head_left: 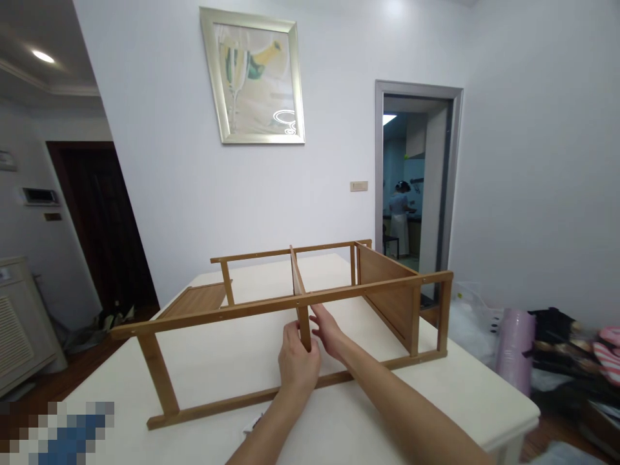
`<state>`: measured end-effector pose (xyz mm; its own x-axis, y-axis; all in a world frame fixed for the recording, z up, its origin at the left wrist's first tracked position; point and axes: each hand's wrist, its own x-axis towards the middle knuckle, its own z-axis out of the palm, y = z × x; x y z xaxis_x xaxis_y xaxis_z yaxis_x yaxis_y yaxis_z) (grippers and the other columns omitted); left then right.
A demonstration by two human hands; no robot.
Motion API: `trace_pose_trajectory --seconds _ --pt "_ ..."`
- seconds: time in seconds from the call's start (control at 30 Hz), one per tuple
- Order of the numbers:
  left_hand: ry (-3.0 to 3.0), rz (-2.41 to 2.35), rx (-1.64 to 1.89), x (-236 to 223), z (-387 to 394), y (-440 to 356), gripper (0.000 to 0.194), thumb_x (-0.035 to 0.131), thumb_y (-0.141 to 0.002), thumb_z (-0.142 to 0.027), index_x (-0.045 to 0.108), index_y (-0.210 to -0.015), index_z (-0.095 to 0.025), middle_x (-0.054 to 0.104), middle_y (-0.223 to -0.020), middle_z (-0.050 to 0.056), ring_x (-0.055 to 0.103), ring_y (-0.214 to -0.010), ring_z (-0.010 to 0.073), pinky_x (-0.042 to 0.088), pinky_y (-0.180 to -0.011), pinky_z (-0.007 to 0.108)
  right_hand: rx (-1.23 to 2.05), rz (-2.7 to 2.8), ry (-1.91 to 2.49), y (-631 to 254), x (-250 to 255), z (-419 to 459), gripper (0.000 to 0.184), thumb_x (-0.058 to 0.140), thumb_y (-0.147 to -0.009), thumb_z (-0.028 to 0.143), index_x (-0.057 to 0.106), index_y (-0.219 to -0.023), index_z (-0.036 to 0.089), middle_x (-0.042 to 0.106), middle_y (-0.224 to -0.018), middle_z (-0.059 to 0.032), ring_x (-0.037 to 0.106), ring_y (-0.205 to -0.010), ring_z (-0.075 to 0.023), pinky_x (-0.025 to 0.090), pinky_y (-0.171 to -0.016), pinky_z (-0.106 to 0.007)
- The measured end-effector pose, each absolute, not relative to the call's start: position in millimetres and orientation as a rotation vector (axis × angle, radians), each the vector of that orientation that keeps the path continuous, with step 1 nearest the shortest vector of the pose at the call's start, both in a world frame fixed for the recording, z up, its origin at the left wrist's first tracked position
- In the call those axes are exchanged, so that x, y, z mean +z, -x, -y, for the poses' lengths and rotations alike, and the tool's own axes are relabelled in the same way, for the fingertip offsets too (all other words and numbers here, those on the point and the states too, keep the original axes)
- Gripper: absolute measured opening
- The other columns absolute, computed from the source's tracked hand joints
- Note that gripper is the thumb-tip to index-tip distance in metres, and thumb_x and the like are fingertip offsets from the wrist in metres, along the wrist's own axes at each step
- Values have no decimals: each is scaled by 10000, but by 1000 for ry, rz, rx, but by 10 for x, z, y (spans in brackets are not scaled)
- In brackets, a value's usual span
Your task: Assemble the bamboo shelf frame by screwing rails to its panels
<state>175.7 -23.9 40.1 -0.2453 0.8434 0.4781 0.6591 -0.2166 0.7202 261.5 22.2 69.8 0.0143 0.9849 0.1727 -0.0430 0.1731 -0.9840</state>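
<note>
A brown wooden shelf frame [242, 312] lies on its side on the white table. Its middle shelf board [305, 326] stands upright between the long rails. My left hand [299, 361] is closed around the near edge of that board, below the upper rail. On the board's right side is my right hand [330, 330], fingers apart, their tips at or close to the board; part of the index finger is hidden by the rail. Farther right, another shelf board [387, 290] is set in the frame's end.
A loose wooden panel [198, 301] lies on the white table [232, 445] at the left. Something small and white [252, 423] lies by my left forearm. Beyond the table's right edge are a pink roll [516, 349] and piled items. A person [400, 210] stands through the doorway.
</note>
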Motion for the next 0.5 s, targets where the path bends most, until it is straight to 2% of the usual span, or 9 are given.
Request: trace_pose_trajectory --seconds 0.13,0.23,0.33,0.5 --pt "-1720 -1768 1417 413 258 -1744 303 472 -842 -129 479 -1130 -220 702 -949 64 680 -879 212 494 -769 306 1331 1167 915 -2423 549 -181 515 502 -799 699 633 -866 206 603 -694 -24 552 -683 -174 460 -615 -279" --pt "-1668 -1715 1424 428 283 -1733 242 483 -851 -158 493 -1083 -227 710 -889 51 689 -831 206 501 -730 297 1388 1101 869 -2401 502 -113 496 502 -815 687 643 -856 214 563 -618 0 536 -631 -163 459 -599 -274" --pt "-1655 -1714 1443 426 300 -1715 227 512 -841 -181 493 -1063 -223 709 -889 58 688 -824 208 504 -724 301 1424 1055 826 -2421 504 -80 478 518 -823 668 653 -892 215 572 -630 6 545 -639 -156 468 -617 -268" --pt "-1698 -1739 1431 420 290 -1669 253 547 -821 -206 493 -1068 -218 703 -867 58 677 -774 211 506 -694 308 1434 1038 687 -2430 510 -82 457 578 -815 615 656 -1016 213 641 -763 -8 592 -749 -167 497 -706 -275"
